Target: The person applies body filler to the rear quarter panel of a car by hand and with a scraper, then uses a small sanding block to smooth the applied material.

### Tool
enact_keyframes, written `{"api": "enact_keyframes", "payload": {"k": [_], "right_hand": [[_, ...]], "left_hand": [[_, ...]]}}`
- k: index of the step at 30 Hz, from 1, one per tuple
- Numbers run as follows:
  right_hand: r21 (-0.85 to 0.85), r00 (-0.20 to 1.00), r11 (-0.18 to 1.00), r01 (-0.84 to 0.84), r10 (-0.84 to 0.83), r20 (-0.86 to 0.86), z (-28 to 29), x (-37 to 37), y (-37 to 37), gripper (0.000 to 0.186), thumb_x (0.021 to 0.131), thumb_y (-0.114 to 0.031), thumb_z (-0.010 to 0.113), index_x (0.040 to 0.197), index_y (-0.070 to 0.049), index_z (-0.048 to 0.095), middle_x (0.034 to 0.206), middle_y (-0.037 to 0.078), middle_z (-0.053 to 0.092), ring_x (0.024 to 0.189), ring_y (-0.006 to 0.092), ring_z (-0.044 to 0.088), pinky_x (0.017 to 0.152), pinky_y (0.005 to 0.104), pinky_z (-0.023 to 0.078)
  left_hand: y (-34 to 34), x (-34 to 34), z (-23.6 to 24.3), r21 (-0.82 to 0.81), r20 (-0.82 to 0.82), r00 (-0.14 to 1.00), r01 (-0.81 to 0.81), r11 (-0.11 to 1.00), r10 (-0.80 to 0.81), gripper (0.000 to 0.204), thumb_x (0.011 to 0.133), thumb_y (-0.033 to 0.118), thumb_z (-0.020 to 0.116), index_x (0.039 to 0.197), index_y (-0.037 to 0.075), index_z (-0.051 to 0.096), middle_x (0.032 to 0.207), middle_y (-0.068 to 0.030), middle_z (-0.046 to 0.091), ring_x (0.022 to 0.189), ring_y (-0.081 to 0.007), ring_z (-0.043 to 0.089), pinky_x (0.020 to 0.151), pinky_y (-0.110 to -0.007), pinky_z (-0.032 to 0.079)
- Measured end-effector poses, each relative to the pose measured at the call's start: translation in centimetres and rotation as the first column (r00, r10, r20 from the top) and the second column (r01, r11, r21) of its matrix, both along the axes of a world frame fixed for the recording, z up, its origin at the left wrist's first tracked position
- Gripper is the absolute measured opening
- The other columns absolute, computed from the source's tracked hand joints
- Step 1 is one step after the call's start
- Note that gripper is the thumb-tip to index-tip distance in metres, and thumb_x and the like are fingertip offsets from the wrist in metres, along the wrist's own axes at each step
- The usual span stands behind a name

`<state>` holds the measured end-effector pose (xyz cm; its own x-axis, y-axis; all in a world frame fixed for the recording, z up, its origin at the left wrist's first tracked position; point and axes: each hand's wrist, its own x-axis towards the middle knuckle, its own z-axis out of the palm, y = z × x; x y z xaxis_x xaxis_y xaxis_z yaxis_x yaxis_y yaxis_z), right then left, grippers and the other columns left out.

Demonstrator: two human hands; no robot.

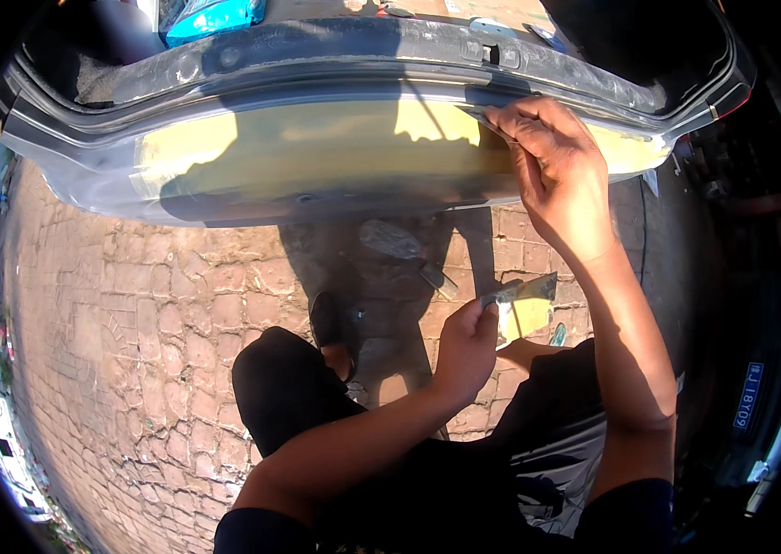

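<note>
My right hand (556, 175) grips a thin dark scraper (483, 116) against the upper edge of a car's rear panel, which is coated with yellow filler (316, 148) and partly in shadow. Its fingers are closed near the blade, which is partly hidden by them. Lower down, my left hand (469, 355) holds a flat spreader plate (526, 307) smeared with pale yellow filler, its thumb resting on the near end.
The open trunk's sill (289, 55) runs along the top, with a blue bag (215, 18) behind it. A plastic bag (388, 240) lies on brick paving (159, 323) between the car and my legs. Another vehicle (760, 415) stands at the right.
</note>
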<state>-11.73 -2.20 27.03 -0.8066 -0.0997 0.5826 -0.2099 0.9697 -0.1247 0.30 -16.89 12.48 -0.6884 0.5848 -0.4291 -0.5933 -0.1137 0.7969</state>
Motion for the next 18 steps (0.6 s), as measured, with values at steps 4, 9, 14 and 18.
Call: {"api": "enact_keyframes", "payload": {"k": [4,9,14,18], "right_hand": [[-0.038,1.000,0.999,-0.023,0.023,-0.003,-0.7,-0.2,0.4,0.034,0.080,0.006,0.072,0.109,-0.010,0.081,0.102,0.004,0.074,0.095,0.0294,0.071,0.085,0.0397,0.057],[-0.030,0.993,0.997,-0.074,0.076,0.089,-0.1,1.7,0.3,0.038,0.077,0.008,0.070,0.109,-0.009,0.081,0.101,0.004,0.073,0.093,0.0281,0.072,0.085,0.0397,0.057],[-0.003,0.999,0.999,-0.033,0.033,0.002,0.1,0.6,1.9,0.035,0.079,0.007,0.072,0.109,-0.009,0.081,0.101,0.004,0.074,0.093,0.0289,0.072,0.085,0.0396,0.056],[-0.024,0.998,0.998,-0.056,0.056,-0.018,-1.0,-0.2,2.1,0.034,0.081,0.006,0.072,0.110,-0.009,0.081,0.101,0.004,0.074,0.092,0.0294,0.071,0.082,0.0394,0.057]], "left_hand": [[0.2,0.0,0.0,-0.004,0.004,1.000,-0.024,1.000,0.024,0.027,0.114,0.019,0.053,0.119,-0.002,0.070,0.086,0.0019,0.064,0.076,-0.0048,0.053,0.067,-0.027,0.045],[0.4,-0.3,0.0,-0.011,0.060,0.998,-0.006,1.000,0.006,0.027,0.113,0.019,0.053,0.117,-0.001,0.070,0.087,0.0018,0.063,0.078,-0.0050,0.053,0.068,-0.027,0.045],[0.6,-0.2,0.3,0.000,0.047,0.999,-0.018,1.000,0.018,0.025,0.113,0.019,0.054,0.113,-0.001,0.070,0.084,0.0027,0.061,0.074,-0.0044,0.051,0.066,-0.026,0.044],[0.8,-0.1,0.5,-0.030,0.045,0.999,0.003,1.000,-0.001,0.025,0.113,0.018,0.054,0.110,-0.001,0.069,0.078,0.0047,0.057,0.070,-0.0035,0.048,0.063,-0.026,0.041]]}}
